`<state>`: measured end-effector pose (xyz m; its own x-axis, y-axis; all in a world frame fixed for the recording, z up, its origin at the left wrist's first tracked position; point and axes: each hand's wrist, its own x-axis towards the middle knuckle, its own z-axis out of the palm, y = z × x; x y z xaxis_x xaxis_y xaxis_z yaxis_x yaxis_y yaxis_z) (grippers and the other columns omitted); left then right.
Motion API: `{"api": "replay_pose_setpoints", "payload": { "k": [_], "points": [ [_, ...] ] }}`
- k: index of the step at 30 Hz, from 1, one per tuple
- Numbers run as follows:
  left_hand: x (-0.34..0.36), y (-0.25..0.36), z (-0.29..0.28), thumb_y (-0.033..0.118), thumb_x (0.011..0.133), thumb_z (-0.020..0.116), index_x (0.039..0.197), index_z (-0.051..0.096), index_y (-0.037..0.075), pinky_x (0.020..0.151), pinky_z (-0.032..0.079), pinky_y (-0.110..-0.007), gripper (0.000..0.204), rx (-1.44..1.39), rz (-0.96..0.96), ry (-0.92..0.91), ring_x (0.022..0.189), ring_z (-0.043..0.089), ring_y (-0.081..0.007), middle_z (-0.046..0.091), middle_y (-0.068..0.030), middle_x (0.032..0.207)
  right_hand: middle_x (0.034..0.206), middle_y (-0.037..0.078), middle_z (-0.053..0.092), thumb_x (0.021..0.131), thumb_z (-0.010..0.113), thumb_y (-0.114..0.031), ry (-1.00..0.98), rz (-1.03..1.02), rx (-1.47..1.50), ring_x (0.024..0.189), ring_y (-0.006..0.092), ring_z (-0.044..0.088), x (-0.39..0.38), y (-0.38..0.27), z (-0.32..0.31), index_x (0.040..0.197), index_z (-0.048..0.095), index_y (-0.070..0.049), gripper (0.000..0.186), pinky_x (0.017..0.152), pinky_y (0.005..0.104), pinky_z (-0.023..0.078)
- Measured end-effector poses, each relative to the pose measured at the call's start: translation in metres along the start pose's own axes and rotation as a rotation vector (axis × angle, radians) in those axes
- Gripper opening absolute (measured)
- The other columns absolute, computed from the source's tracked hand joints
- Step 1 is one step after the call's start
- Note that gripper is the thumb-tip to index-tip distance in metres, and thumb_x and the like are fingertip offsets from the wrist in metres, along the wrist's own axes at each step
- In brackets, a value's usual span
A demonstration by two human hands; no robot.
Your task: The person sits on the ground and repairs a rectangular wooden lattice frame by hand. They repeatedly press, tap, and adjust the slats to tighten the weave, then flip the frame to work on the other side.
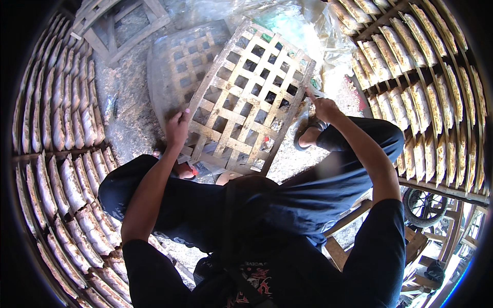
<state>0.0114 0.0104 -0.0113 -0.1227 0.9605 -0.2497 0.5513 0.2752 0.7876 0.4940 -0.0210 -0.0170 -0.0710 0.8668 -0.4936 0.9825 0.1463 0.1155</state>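
A wooden lattice tray [237, 115] of pale woven slats in a dark frame stands tilted between my knees. My left hand [177, 127] is closed on its left rail, with the thumb resting on top. On the far right rail my right hand [324, 107] is also closed, its fingertips partly hidden behind the wood. Behind the tray, a similar lattice panel [191, 54] lies under a cloudy plastic sheet [155, 69].
Racks of long, pale, crusted pieces stand on the left [72, 179] and right [426, 87]. A wooden stool-like frame [138, 35] is at the far left. Crumpled clear plastic [328, 31] lies at the far side. A wheel [425, 205] shows at lower right.
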Motion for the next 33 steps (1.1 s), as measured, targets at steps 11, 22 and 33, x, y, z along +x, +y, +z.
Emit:
{"api": "replay_pose_setpoints", "payload": {
  "k": [11,22,33],
  "points": [
    [0.001,0.007,0.001,0.043,0.093,0.053,0.090,0.065,-0.003,0.049,0.044,-0.034,0.048,0.037,0.047,0.015,0.050,0.058,-0.0210,0.059,-0.0132,0.061,0.076,0.013,0.062,0.075,0.051,0.000,-0.271,-0.568,-0.149,0.067,0.0302,0.062,-0.049,-0.065,-0.009,0.150,0.012,-0.016,0.086,0.064,0.0453,0.048],
    [-0.001,0.012,0.000,0.045,0.093,0.052,0.092,0.064,-0.004,0.050,0.045,-0.035,0.050,0.030,0.013,-0.018,0.051,0.059,-0.0232,0.059,-0.0143,0.063,0.096,0.021,0.064,0.076,0.056,0.000,-0.196,-0.171,0.135,0.085,0.0349,0.065,-0.031,-0.045,-0.012,0.150,0.005,-0.014,0.091,0.075,0.0419,0.052],
    [0.009,-0.009,0.003,0.046,0.093,0.052,0.101,0.064,-0.005,0.052,0.047,-0.034,0.052,0.037,0.094,0.006,0.053,0.062,-0.0241,0.062,-0.0165,0.067,0.089,0.015,0.065,0.081,0.053,-0.015,-0.132,-0.448,-0.058,0.078,0.0331,0.064,-0.028,-0.030,-0.011,0.149,0.018,-0.026,0.077,0.072,0.0423,0.052]
  ]
}}
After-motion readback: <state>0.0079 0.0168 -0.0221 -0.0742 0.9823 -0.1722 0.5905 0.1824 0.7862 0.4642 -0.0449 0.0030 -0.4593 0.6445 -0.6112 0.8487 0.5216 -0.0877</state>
